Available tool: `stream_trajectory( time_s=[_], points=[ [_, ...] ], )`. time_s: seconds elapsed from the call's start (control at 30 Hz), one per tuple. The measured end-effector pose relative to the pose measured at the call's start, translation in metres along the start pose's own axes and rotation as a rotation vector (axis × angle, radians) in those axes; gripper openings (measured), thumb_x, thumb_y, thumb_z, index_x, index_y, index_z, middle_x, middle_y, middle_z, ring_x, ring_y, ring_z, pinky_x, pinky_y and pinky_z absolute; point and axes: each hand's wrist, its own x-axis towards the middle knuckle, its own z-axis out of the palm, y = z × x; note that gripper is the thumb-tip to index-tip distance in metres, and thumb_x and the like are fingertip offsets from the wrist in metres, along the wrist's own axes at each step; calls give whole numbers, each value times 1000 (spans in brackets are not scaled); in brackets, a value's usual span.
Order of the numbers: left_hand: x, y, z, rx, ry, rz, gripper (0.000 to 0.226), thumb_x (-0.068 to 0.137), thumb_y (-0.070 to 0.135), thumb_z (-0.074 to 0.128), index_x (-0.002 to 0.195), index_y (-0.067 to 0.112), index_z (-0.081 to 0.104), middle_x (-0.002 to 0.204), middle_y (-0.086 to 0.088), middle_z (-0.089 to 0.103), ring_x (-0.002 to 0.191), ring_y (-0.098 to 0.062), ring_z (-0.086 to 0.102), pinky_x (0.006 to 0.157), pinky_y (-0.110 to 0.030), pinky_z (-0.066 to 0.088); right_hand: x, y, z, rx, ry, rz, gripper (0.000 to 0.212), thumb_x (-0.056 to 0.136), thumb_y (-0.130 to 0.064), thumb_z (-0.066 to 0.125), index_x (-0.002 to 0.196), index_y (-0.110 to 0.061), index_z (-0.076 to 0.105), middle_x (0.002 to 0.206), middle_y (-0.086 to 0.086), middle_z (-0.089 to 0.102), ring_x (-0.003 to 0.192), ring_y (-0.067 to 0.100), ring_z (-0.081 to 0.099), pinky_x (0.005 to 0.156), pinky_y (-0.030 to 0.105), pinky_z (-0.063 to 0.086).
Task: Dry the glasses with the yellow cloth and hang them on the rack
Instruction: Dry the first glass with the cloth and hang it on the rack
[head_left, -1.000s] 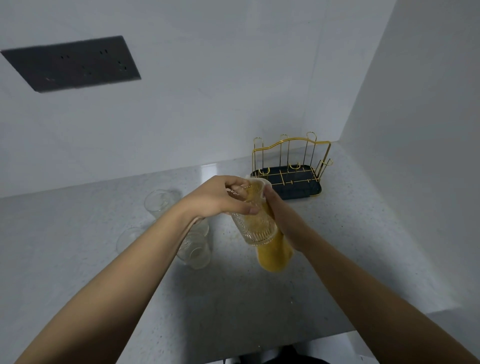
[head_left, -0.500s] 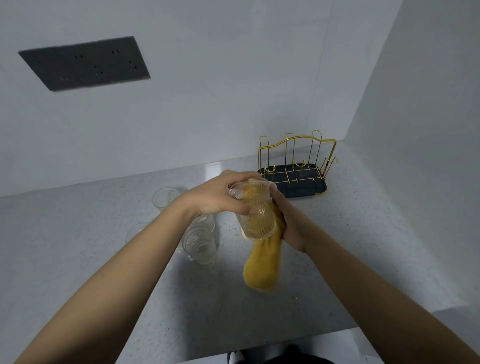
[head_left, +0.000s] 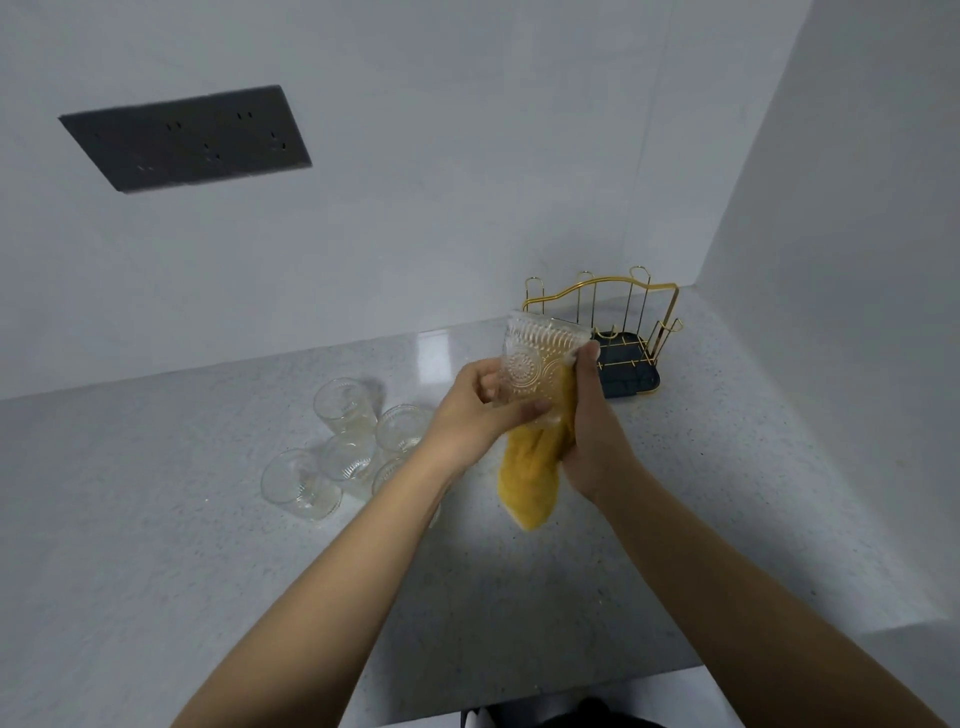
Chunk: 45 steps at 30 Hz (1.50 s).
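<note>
Here the embossed glass (head_left: 535, 364) is held up off the counter (head_left: 208, 545), in front of the gold wire rack (head_left: 608, 312) in the corner, and between both hands. The left hand (head_left: 467, 415) has its fingers curled round the lower part of the glass, thumb on the near side. The right hand (head_left: 592, 431) grips the yellow cloth (head_left: 530, 483) against the far side of the glass, fingers bent round it, and the loose end of the cloth hangs down below the hands.

The glass looks like thick pressed ware: stiff, breakable if dropped on the stone top, and probably slippery where it is still wet. Its ribbed and patterned wall gives the fingers some purchase, so the body is a safer hold than the thin rim. The cloth is soft and limp; it will bunch and follow the fingers, and it is best held through the glass wall, not by its free end.

Five more glasses (head_left: 343, 410) stand close together on the counter to the left, near the left forearm, which covers part of one. The rack's pegs appear bare, though the held glass hides its left part. Whether the cloth reaches inside the glass cannot be told, since yellow shows through the clear wall. The right fingertips are hidden behind the glass. A dark socket panel (head_left: 187, 137) sits on the wall above
</note>
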Motion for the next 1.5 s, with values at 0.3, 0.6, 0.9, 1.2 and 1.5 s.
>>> stream_trajectory(
  time_s=[0.3,0.6,0.9,1.2,1.5],
  points=[
    [-12,5,15,-536,78,35,63,72,25,72,131,12,54,113,-6,71,103,-17,68,93,-30,52,-2,-14,16,-280,74,-100,77,76,-73,24,140,-31,29,132,-2,51,116,16,51,106,47,37],
    [-16,16,16,-892,-97,-61,39,83,17,58,119,2,59,99,-10,74,92,-18,72,95,-41,51,2,-28,26,-308,79,-438,54,93,-35,47,139,-23,22,114,-5,52,95,7,60,71,18,53],
    [-10,14,7,-1003,-78,-216,58,82,22,64,134,0,48,121,-24,63,115,-34,61,98,-49,47,7,-24,16,-313,-45,-421,33,88,-37,55,111,-33,32,109,1,51,98,18,61,78,27,55],
    [-13,14,15,-917,82,-128,46,95,18,53,138,2,46,132,-20,59,114,-29,63,96,-42,52,11,-17,21,-480,285,-629,16,92,-26,53,81,-31,43,83,-1,47,65,-7,46,56,12,41],
    [-25,23,20,-1030,-30,-338,42,94,32,55,126,5,55,100,-23,72,102,-33,67,87,-40,57,7,-7,22,-485,183,-584,83,69,-50,66,138,-35,23,132,-14,36,123,6,43,97,21,44]
  ],
)
